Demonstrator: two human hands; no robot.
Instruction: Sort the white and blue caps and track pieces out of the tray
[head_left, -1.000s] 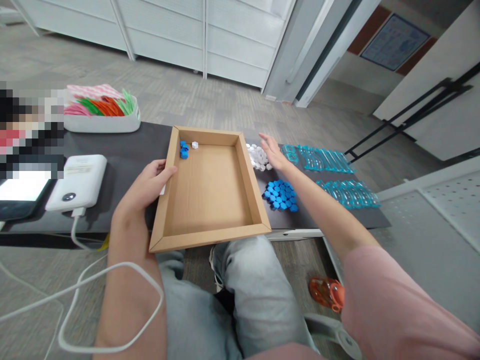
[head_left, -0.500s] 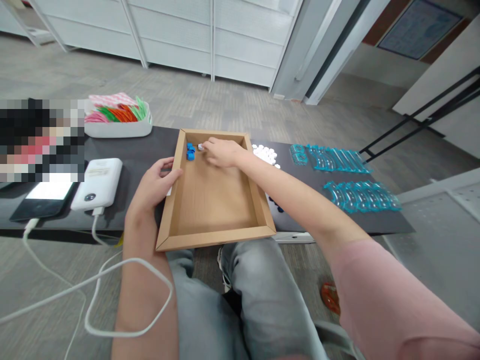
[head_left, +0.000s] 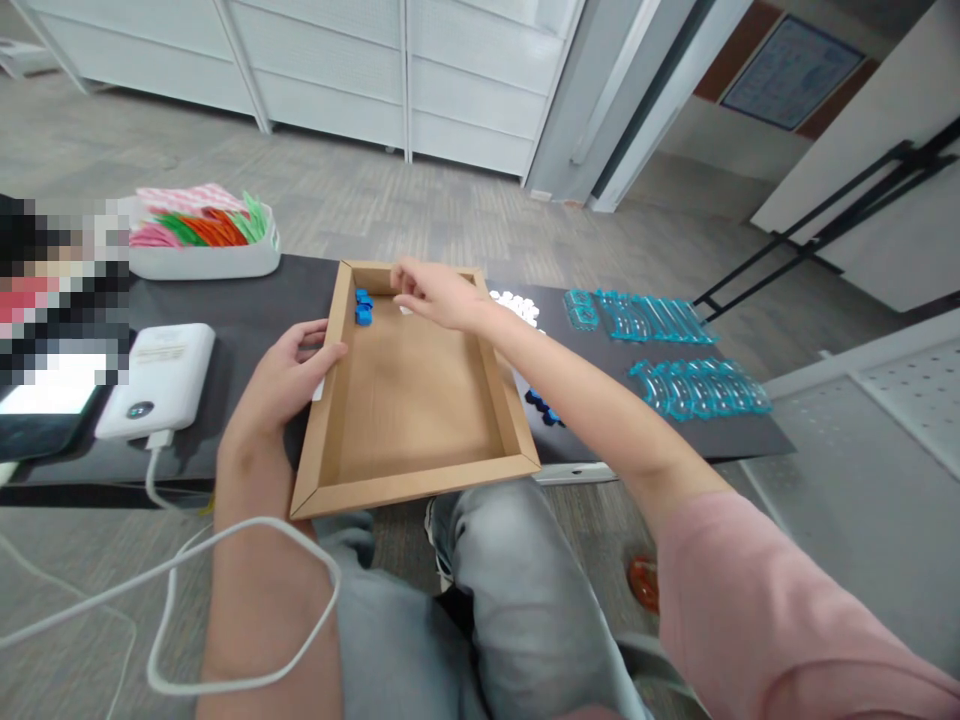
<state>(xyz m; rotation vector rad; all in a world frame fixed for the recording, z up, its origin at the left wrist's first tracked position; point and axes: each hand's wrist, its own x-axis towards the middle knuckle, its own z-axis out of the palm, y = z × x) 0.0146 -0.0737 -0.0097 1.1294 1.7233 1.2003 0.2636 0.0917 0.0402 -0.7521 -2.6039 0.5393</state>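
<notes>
A shallow cardboard tray (head_left: 416, 484) rests tilted at the table's front, its near end over my knees. My left hand (head_left: 294, 362) grips its left wall, thumb over the rim and fingers outside. In the tray's far left corner sit small blue pieces (head_left: 364, 308) in a short column. My right hand (head_left: 435, 292) is raised above the far end of the tray, thumb and bent fingers apart, with nothing visible between them. Just below the thumb lies a small white piece (head_left: 406, 310), partly hidden by the hand.
Right of the tray lie white pieces (head_left: 517, 305), dark blue pieces (head_left: 541, 406) and teal-edged clear items (head_left: 660, 318) in rows. To the left are a white power bank (head_left: 161, 375), a lit phone (head_left: 52, 400) and a white basket (head_left: 202, 262) of colourful strips. A white cable (head_left: 247, 690) loops near my left arm.
My right hand has lifted off the white piece, its fingers parting, and the piece stays in the tray. My left hand keeps its hold. The whole view has shifted slightly.
</notes>
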